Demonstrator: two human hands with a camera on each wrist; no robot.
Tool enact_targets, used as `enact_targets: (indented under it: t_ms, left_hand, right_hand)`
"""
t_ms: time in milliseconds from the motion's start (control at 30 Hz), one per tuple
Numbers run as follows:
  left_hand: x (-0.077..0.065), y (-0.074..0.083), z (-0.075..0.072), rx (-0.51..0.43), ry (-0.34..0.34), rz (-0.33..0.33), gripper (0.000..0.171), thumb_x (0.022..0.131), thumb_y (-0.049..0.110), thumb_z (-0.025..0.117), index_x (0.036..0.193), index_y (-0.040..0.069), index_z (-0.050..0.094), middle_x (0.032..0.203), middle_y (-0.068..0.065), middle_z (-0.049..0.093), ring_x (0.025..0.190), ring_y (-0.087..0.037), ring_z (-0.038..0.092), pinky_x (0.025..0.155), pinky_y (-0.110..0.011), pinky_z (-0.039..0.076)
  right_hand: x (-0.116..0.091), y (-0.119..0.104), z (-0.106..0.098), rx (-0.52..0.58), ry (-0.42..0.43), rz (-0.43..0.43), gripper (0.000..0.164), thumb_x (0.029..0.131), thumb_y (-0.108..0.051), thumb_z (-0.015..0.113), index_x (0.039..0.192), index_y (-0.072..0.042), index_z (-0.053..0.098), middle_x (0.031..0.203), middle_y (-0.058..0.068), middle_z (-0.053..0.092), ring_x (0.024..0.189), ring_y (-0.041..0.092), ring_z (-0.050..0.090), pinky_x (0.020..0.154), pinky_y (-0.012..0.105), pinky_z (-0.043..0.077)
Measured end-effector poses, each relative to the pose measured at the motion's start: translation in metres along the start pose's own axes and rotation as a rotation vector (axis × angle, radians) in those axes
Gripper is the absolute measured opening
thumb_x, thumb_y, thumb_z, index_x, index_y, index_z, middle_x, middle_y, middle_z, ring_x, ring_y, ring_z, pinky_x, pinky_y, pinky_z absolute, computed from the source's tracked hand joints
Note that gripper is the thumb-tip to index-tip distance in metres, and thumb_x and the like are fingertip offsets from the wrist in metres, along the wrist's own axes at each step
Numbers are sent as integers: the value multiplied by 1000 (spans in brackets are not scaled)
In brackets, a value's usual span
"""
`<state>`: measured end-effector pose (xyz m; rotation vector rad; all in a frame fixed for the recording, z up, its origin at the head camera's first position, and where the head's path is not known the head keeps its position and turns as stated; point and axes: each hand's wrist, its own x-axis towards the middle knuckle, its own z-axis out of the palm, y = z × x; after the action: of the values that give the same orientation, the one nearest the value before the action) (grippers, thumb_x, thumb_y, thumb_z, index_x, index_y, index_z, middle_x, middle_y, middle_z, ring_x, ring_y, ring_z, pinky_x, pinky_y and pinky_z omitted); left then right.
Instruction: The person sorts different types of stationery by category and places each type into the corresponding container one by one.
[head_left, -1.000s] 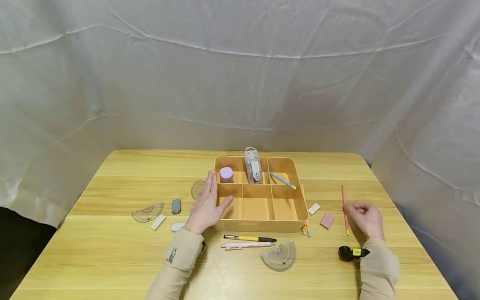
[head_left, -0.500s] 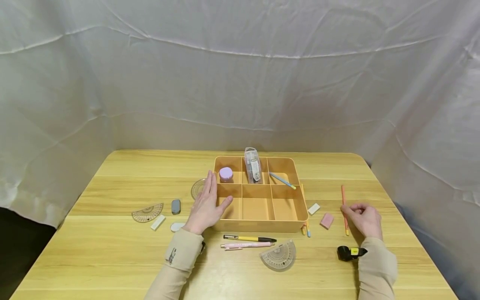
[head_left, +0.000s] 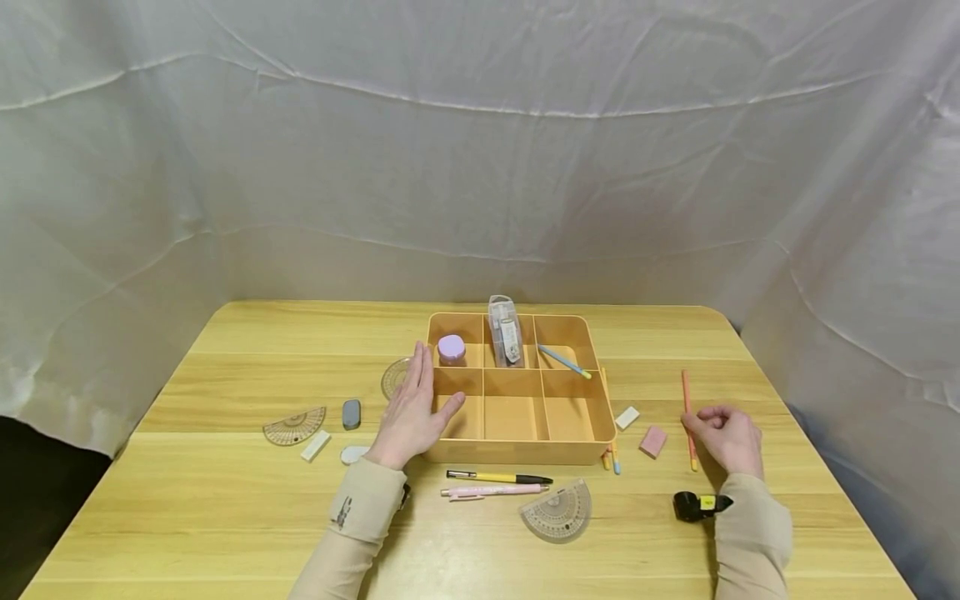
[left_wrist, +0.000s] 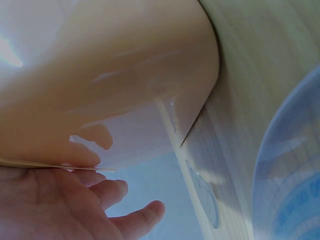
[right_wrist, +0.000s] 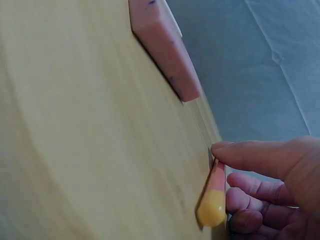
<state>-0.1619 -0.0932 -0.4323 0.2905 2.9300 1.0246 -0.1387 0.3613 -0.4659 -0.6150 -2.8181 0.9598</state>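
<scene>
My left hand rests against the left side of an orange six-compartment organizer box, fingers straight along its rim. In the left wrist view the fingers lie at the edge of the box wall. At the right of the table, my right hand pinches a coral pencil between thumb and fingers. Its yellow end points toward the camera in the right wrist view, close to the wood. The box holds a purple-lidded jar, a clear plastic case and a blue pencil.
Between box and right hand lie a white eraser and a pink eraser. In front are a yellow-black pen, a pink pen and a protractor. More protractors and erasers lie left; pencils lie along the box's right side.
My right hand has shifted very slightly left at the coral pencil, its fingertips closer around it. The left hand and the box stay where they were.
</scene>
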Motion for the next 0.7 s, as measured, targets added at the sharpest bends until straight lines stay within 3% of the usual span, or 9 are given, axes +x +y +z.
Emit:
enact_targets:
  t_ms: [333, 700]
  left_hand:
    - [1, 0, 0, 3, 4, 5, 93, 101, 43, 56, 160, -1, -1, 170, -15, -8, 157, -38, 8, 125, -63, 17]
    - [0, -1, 1, 3, 3, 0, 93, 101, 43, 56, 160, -1, -1, 171, -15, -7, 157, -38, 8, 125, -64, 16]
  right_hand:
    - [-1, -4, -1, -26, -4, -4, 36, 89, -33, 73, 92, 3, 71, 82, 14, 70, 84, 30, 58, 70, 32, 42]
    - [-2, -3, 1, -29, -10, -14, 36, 90, -31, 70, 93, 5, 72, 90, 22, 71, 97, 42, 58, 79, 47, 46]
